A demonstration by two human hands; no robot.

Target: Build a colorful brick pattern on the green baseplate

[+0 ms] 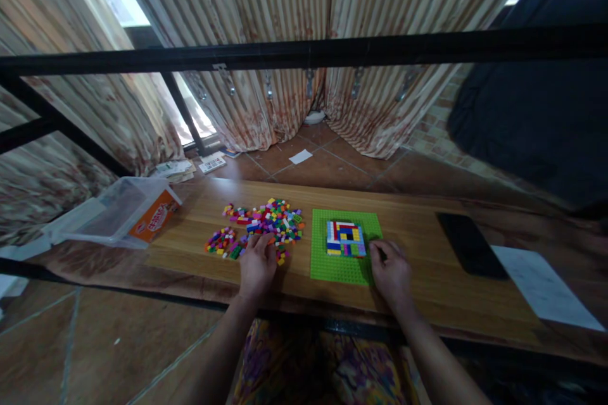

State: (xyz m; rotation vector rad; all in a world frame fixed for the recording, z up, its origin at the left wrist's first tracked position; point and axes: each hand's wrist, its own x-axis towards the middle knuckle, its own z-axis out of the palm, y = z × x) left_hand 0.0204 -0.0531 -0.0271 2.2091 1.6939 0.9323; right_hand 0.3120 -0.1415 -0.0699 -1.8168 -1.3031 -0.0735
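Observation:
My left hand (259,266) is at the near edge of a loose pile of small coloured building bricks (273,218). Its fingers are bent and a little apart, with the tips among the bricks; no brick shows clearly in them. Right of the pile lies a green studded baseplate (323,269). On it stands a low, roughly square brick build (346,239) in white, blue, red, yellow and other colours. My right hand (390,269) rests by the baseplate's right edge, just beside the build. Its fingers are curled in a pinch, and anything between them is too small to make out.
A clear plastic box (128,209) with an orange label lies at the table's left end. On the right are a black phone-like slab (470,245) and a white sheet (546,285). A dark metal rail (304,54) crosses beyond the wooden table (190,259), before striped curtains (285,0).

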